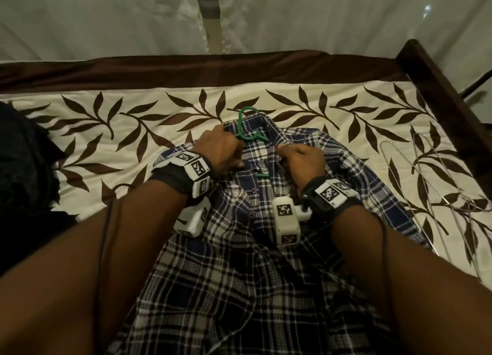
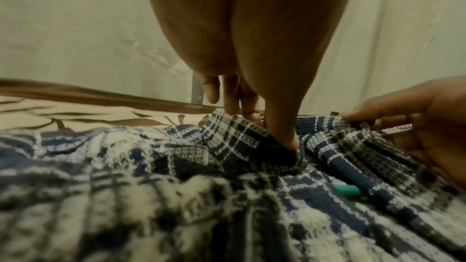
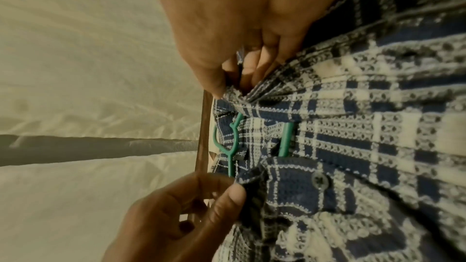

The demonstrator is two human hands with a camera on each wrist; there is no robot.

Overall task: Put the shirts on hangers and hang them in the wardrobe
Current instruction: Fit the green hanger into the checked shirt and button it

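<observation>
Two hands work at the collar of a blue-and-white plaid shirt (image 1: 239, 235) spread front-up across a leaf-patterned bedspread (image 1: 111, 131), with a green plastic hanger (image 1: 246, 131) already threaded inside, its hook poking out above the neckline. The left hand (image 1: 222, 151) pinches the left front edge of the placket near the collar, thumb pressed into the fabric, while the right hand (image 1: 302, 161) grips the opposite edge in curled fingers, apparently drawing the two sides together to fasten the top button (image 3: 319, 180). Spare wire hangers (image 1: 426, 184) lie just beside the shirt, on its right. Pulling the fronts unevenly could likely slide a shoulder off the hanger arm, leaving the garment lopsided when lifted toward the wardrobe.
</observation>
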